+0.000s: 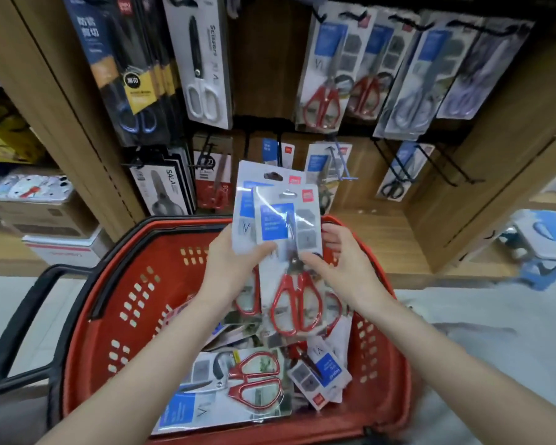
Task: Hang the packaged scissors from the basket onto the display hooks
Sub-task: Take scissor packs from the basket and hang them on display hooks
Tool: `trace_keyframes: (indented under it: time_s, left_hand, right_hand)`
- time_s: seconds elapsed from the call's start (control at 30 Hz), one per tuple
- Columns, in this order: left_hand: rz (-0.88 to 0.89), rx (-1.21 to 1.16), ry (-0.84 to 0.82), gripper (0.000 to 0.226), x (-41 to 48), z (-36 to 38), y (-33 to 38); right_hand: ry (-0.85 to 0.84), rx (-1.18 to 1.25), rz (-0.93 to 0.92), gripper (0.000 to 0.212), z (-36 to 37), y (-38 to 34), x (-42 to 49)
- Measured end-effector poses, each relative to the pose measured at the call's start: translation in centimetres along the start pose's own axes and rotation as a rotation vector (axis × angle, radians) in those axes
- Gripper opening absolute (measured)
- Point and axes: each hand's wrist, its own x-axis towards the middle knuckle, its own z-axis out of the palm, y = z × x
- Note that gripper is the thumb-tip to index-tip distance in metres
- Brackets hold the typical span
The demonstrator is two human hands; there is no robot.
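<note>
Red basket (87,332) holds scissors packs (238,380); left hand (228,268) and right hand (344,264) grip two more (286,252).

The basket (116,303) sits on the floor in front of the display hooks (344,165). More packs (238,383) lie inside it. Above the basket, the left hand (235,261) and the right hand (344,261) hold two packs of scissors (286,252), one behind the other.

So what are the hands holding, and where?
Both hands, left and right, pinch a stack of scissors packs at mid-height, by the side edges, above the basket.
</note>
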Motion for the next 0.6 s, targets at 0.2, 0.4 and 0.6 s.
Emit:
trace_keyframes:
  time_s: [0.2,0.4,0.6]
  left_hand:
    - [0.103,0.049,-0.113,0.028,2.1,1.9,2.4]
    - [0.15,0.007,-0.086,0.02,5.6,3.0,4.6]
    - [0.215,0.035,-0.004,0.018,10.0,3.3,5.8]
  right_hand:
    - [0.161,0.18,-0.027,0.011,-2.0,-2.5,4.6]
    - [0.286,0.34,0.047,0.015,-5.3,-2.9,8.8]
    - [0.486,0.33,-0.063,0.033,-9.7,-5.2,13.5]
